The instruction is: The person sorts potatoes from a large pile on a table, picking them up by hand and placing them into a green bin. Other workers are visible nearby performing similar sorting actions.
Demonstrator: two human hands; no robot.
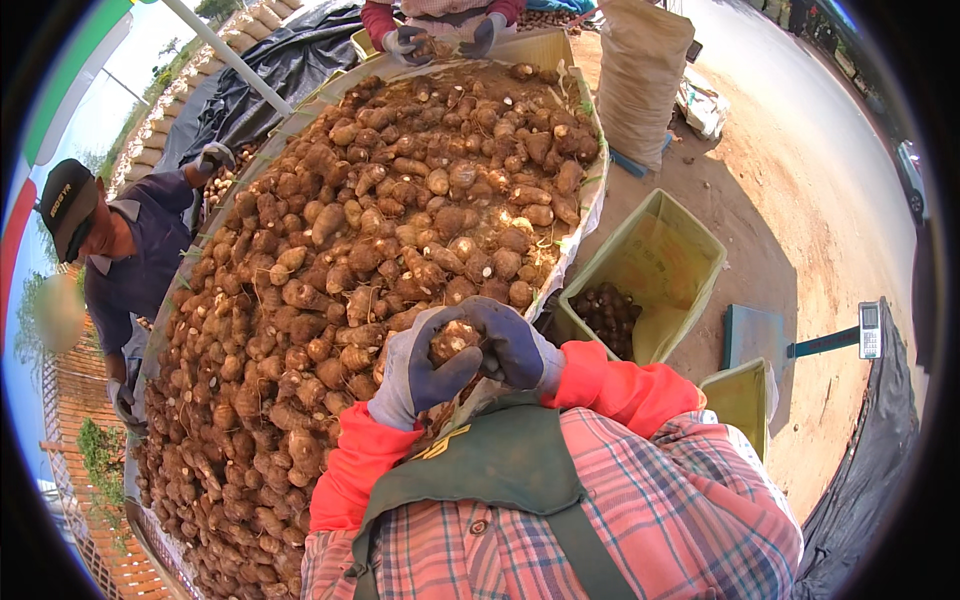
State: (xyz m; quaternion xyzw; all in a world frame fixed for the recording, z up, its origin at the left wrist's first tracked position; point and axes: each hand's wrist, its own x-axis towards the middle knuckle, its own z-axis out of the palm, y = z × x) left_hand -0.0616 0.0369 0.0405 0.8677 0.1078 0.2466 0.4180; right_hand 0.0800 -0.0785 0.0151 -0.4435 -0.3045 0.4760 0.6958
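My left hand point(426, 367), in a grey glove with a dark blue coated palm, is closed around a brown taro corm point(454, 341). Against the corm's right side is my right hand point(517, 345), gloved alike, with its fingers curled. Whether anything sits inside the right hand is hidden. Both hands are just above the near edge of a large heap of taro corms point(360, 247), rough-skinned, some with stringy roots and pale cut ends.
Right of the heap, a tall yellowish bin point(675, 262) holds dark corms. Beyond it are a platform scale point(754, 334) and another bin point(739, 401). A full sack point(641, 82) stands farther off. One co-worker point(135, 247) is at the left; another's gloved hands point(446, 41) hold a corm opposite.
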